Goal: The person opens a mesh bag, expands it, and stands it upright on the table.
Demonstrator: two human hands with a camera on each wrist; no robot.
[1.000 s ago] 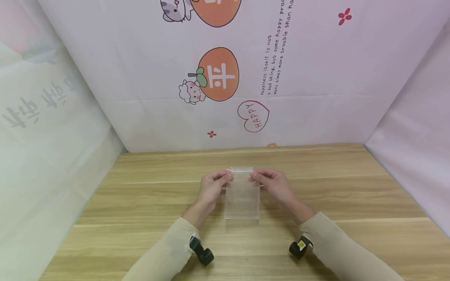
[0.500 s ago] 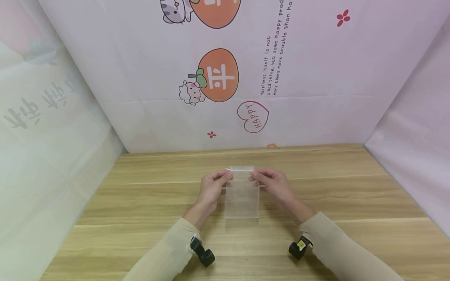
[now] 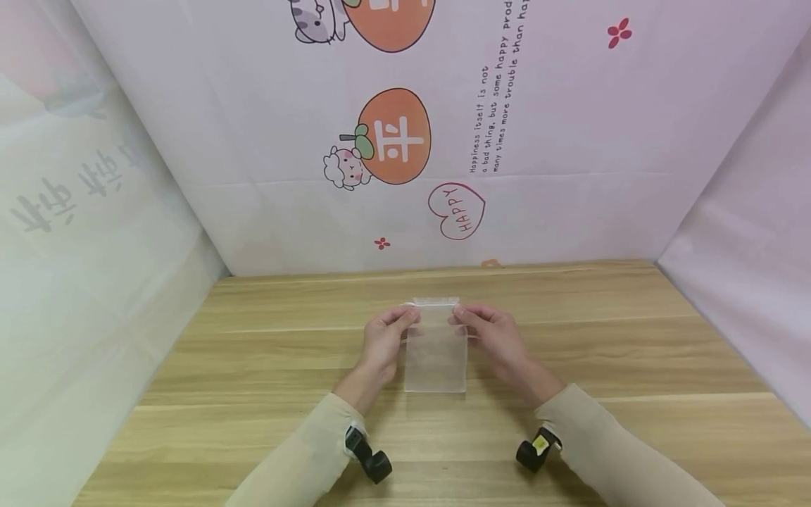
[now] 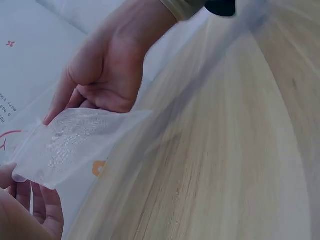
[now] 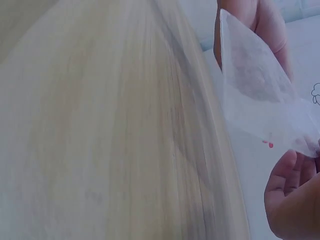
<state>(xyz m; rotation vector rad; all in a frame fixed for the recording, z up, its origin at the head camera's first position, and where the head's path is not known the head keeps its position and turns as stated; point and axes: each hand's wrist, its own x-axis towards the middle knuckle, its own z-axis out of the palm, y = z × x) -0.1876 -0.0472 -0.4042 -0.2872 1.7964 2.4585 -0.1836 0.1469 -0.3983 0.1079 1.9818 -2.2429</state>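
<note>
A small white sheer drawstring pouch [image 3: 436,362] hangs spread between both hands in the head view, its ruffled top edge facing the back wall. My left hand [image 3: 380,345] pinches its upper left side between thumb and fingers. At the upper right side, my right hand [image 3: 502,341] pinches it the same way. Short bits of white cord stick out near the fingers on both sides. In the left wrist view the sheer cloth [image 4: 75,140] slants between the two hands, and its flat bottom end points toward the person. The fingertips behind the cloth show faintly through it.
Beneath the hands is a wood-grain table [image 3: 266,422]. A white printed backdrop [image 3: 272,211] rises at its back edge, with plain white side sheets left and right. Black wrist cameras [image 3: 369,456] hang under both beige sleeves [image 3: 304,451].
The pouch has risen slightly in the head view, and its gathered top edge is spread a little wider. Both hands keep their pinch on it, with the wrists shifting slightly inward.
</note>
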